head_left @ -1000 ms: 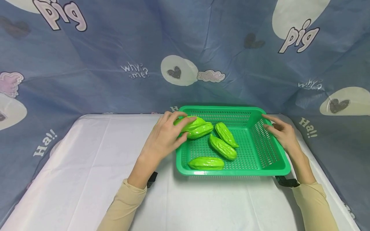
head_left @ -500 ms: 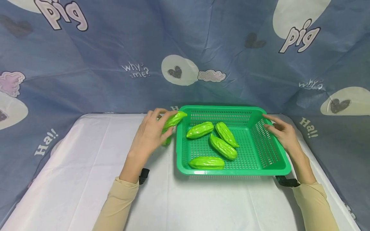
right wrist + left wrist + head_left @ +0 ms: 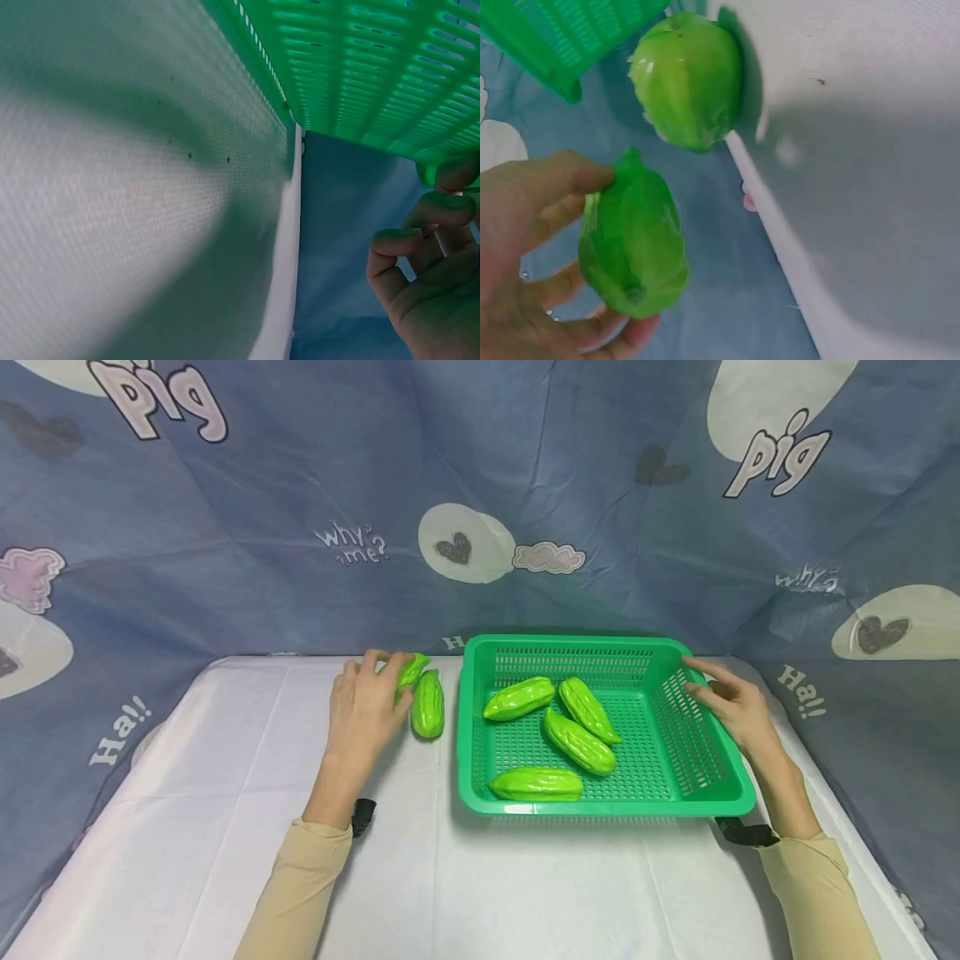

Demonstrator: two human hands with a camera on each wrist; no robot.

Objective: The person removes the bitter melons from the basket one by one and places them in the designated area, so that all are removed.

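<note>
My left hand [image 3: 365, 703] pinches a glossy green bitter melon [image 3: 412, 670] at the table's back, left of the basket. In the left wrist view, thumb and fingers lie round this held bitter melon [image 3: 634, 244]. Just to its right, a second bitter melon [image 3: 427, 705] lies on the white cloth. The green plastic basket [image 3: 600, 807] has several more bitter melons [image 3: 577, 743] spread over its floor. My right hand [image 3: 738, 706] holds the basket's right rim, index finger and thumb over the edge; its other fingers [image 3: 397, 244] curl loosely outside the basket wall.
A white cloth [image 3: 540, 893] covers the table. Behind its back edge hangs a blue printed curtain [image 3: 300, 593], close to the basket's rear side. The basket's perforated walls rise between the melons inside and those on the left.
My left hand has carried a bitter melon left out of the basket and down to the table, beside another bitter melon. The right hand and basket have stayed in place.
</note>
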